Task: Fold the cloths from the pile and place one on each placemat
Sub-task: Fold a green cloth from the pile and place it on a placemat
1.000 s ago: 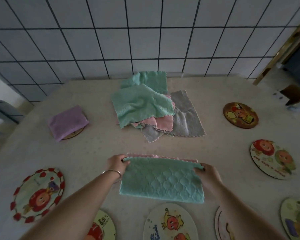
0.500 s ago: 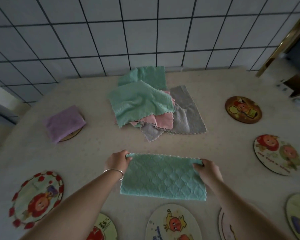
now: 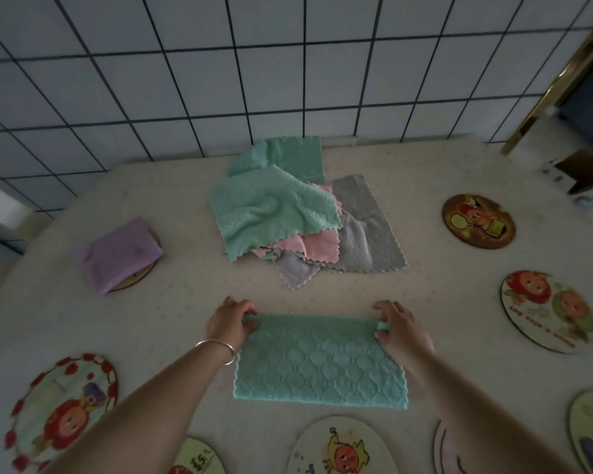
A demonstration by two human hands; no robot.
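A teal quilted cloth [image 3: 319, 362], folded in half, lies flat on the table in front of me. My left hand [image 3: 230, 323] pinches its far left corner and my right hand [image 3: 399, 328] pinches its far right corner. Behind it sits the pile of cloths [image 3: 288, 213]: teal on top, pink and grey beneath. A folded purple cloth [image 3: 119, 253] rests on a round placemat [image 3: 141, 277] at the left. Other round cartoon placemats lie bare: one at near left [image 3: 62, 410], one at far right [image 3: 478, 220], one at right [image 3: 548, 311] and one near the front edge [image 3: 339, 449].
The table [image 3: 172, 302] has a pale dotted covering and butts against a tiled wall [image 3: 288, 70]. More placemats are partly cut off at the bottom and lower right. A brass-coloured frame [image 3: 562, 77] and a dark object stand past the table's far right corner.
The pink edge that showed behind the teal cloth is now covered. Both hands still hold the far corners, and the view has tilted up slightly.
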